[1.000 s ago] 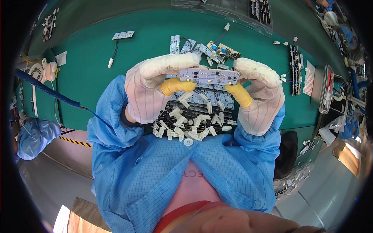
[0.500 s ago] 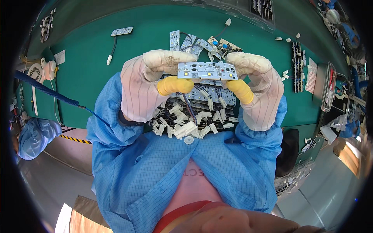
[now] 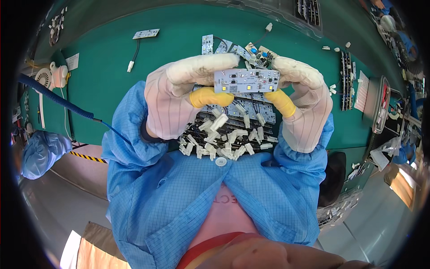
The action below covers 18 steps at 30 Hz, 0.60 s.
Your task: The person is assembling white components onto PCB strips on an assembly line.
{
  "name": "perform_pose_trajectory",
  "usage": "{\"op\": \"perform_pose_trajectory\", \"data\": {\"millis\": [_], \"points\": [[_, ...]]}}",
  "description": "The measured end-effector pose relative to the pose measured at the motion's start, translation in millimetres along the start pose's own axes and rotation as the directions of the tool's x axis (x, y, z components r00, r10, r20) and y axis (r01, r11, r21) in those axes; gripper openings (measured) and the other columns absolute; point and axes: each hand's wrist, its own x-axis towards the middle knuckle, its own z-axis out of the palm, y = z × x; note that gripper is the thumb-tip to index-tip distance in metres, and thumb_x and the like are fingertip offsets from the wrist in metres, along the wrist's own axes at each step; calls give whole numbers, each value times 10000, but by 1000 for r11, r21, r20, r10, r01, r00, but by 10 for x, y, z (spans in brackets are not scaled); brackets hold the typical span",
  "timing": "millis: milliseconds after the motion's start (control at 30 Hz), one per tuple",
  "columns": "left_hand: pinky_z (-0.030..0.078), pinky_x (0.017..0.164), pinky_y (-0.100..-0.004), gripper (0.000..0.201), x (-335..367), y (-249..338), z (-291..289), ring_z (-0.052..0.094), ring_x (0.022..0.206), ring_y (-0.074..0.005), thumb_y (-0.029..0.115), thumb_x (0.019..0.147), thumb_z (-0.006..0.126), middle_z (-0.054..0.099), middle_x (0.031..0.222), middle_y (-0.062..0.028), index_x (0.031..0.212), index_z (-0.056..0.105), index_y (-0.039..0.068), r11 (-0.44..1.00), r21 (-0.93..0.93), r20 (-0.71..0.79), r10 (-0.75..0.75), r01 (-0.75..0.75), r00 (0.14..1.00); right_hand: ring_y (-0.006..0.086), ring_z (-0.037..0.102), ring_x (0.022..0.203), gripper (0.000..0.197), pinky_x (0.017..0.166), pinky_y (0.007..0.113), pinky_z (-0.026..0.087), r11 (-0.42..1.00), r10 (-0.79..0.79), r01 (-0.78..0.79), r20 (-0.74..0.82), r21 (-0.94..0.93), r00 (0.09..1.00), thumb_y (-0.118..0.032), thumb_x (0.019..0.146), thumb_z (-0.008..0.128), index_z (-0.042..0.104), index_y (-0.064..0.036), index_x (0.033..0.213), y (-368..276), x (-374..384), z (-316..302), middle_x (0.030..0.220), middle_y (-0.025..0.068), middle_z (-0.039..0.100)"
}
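Heap of white connectors and black wires (image 3: 224, 139): fills the tabletop (image 3: 112, 85) near edge. Beyond heap: loose circuit boards (image 3: 233, 49) block passage. Left of heap: open green tabletop, crossed by blue coiled cable (image 3: 58, 101). Right of heap: dark component strips (image 3: 347, 80), scattered connectors.

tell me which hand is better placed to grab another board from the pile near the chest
Left, likely: both hands pinch the small circuit board, but the left hand sits directly over the pile of boards; the right hand is at its edge.
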Motion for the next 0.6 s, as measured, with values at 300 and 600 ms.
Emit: {"op": "perform_pose_trajectory", "data": {"millis": [300,600], "points": [[515,817,-259,400,71,12,-19,637,912,-147,3,805,686,677,1045,-128,1191,589,-36,974,223,-53,52,-39,997,129,640,712,435,699,256,522,1000,3,-3,4,-7,1000,-94,695,815,623,-27,1080,-83,8,-2,846,59,667],[514,771,-254,450,31,-72,-51,639,842,-140,59,748,752,692,982,-118,1174,622,-7,906,392,-44,192,-160,981,164,592,861,499,736,286,495,999,-4,2,36,52,999,-34,664,820,598,20,1108,-36,-41,-25,1051,122,636]]}}
